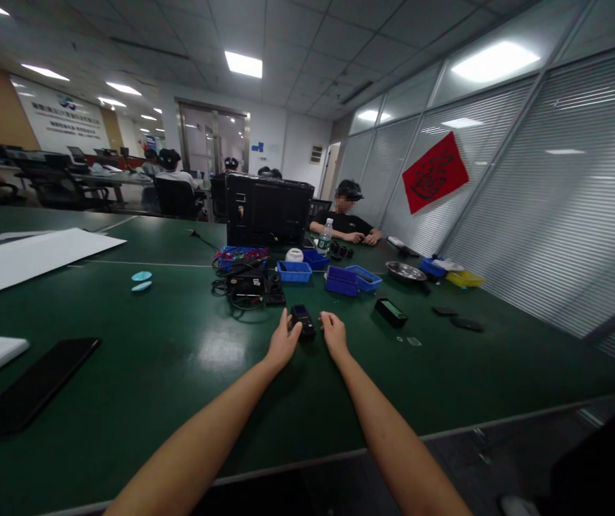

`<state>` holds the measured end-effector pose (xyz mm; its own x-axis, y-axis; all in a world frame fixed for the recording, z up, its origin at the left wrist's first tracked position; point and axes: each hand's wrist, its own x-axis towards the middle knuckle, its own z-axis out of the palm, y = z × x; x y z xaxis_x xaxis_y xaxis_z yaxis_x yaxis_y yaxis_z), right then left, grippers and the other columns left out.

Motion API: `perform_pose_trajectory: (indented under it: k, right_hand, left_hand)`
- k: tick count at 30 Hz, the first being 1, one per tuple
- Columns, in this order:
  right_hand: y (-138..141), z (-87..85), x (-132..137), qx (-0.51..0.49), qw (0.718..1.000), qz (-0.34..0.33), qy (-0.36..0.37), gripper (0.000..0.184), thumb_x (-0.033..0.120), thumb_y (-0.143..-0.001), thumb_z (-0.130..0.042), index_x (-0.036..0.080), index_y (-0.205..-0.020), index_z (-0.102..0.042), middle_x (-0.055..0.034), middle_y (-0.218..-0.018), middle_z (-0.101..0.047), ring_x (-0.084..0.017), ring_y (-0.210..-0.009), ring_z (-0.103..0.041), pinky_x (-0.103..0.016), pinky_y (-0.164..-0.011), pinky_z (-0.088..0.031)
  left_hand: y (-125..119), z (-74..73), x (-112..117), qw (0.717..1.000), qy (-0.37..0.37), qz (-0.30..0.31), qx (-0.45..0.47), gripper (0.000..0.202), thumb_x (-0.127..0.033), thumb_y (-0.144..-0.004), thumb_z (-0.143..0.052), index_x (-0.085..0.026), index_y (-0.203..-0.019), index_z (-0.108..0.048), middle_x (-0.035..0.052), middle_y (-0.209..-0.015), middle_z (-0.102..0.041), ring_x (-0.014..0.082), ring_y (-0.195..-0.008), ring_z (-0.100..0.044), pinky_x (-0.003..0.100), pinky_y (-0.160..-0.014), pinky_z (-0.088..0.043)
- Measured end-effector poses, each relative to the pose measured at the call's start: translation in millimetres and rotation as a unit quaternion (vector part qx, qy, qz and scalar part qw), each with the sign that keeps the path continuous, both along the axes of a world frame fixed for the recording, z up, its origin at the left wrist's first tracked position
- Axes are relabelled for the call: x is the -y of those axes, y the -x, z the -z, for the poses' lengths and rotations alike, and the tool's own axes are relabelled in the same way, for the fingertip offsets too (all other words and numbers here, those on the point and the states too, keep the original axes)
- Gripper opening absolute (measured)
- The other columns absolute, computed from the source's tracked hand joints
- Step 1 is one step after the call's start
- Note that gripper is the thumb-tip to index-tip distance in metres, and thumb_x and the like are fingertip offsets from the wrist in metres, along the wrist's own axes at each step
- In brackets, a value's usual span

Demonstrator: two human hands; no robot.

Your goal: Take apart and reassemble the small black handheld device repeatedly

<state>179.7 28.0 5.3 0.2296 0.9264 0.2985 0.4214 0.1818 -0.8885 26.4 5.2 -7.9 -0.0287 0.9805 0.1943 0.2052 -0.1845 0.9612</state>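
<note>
A small black handheld device with a little screen and buttons lies on the green table between my two hands. My left hand is at its left side, thumb and fingers apart, with the thumb at the device's edge. To the right, a small gap away from the device, my right hand rests with its fingers curled together. Whatever those fingers hold, if anything, is hidden. Farther right lies a black box-shaped device with a greenish top face.
Beyond my hands stand a black power unit with tangled cables, blue trays, a bottle and a monitor. A metal bowl is at right. A person sits across the table. A black panel lies at left.
</note>
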Motion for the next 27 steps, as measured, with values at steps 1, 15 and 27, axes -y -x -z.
perform_pose_trajectory:
  k: [1,15,27]
  right_hand:
    - [-0.3,-1.3,1.1,0.018,1.000,0.015,-0.004,0.045,0.050,-0.078,-0.038,0.014,-0.090,-0.061,-0.0093,-0.085,-0.064,-0.018,-0.069,-0.057,-0.027,-0.064,-0.043]
    - [27.8,-21.8,22.6,0.354,0.920,0.074,0.151,0.043,0.042,-0.074,-0.049,0.019,-0.109,-0.052,-0.0113,-0.099,-0.061,-0.024,-0.096,-0.054,-0.032,-0.075,-0.041]
    - [-32.8,-24.2,7.1,0.327,0.910,0.169,0.192,0.063,0.055,-0.072,-0.046,0.014,-0.120,-0.043,-0.0173,-0.115,-0.052,-0.028,-0.105,-0.049,-0.038,-0.077,-0.042]
  left_hand:
    - [1.9,2.2,-1.6,0.999,0.015,0.014,0.044,0.063,-0.036,-0.083,-0.044,-0.015,-0.136,-0.020,0.0152,-0.130,-0.045,0.0194,-0.115,-0.047,0.032,-0.093,-0.041]
    - [14.0,-0.8,-2.8,0.959,0.105,-0.013,0.262,0.054,-0.031,-0.080,-0.052,-0.016,-0.128,-0.033,0.0132,-0.111,-0.054,0.0172,-0.098,-0.054,0.029,-0.077,-0.051]
    - [16.3,-3.0,1.2,0.960,0.106,-0.006,0.259,0.053,-0.029,-0.078,-0.054,-0.015,-0.126,-0.036,0.0128,-0.107,-0.056,0.0162,-0.093,-0.056,0.030,-0.076,-0.050]
